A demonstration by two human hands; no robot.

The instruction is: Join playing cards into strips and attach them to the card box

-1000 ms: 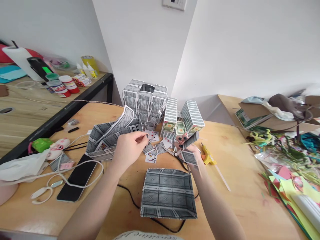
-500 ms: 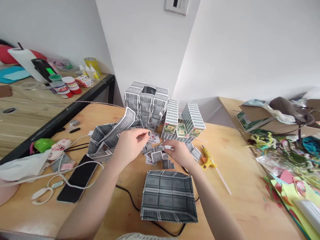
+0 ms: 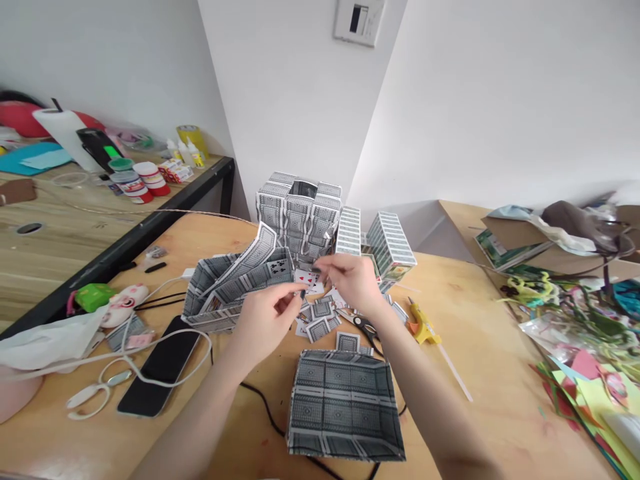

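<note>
The left hand [image 3: 265, 317] and right hand [image 3: 354, 280] nearly meet above scattered playing cards [image 3: 318, 329], fingertips drawn in toward the thumbs, though I can't tell whether either grips anything. The cards lie on the table [image 3: 460, 333] between a card-covered box [image 3: 200, 312] and black-handled scissors [image 3: 359, 321], just beyond a shallow tray [image 3: 345, 400].
</note>
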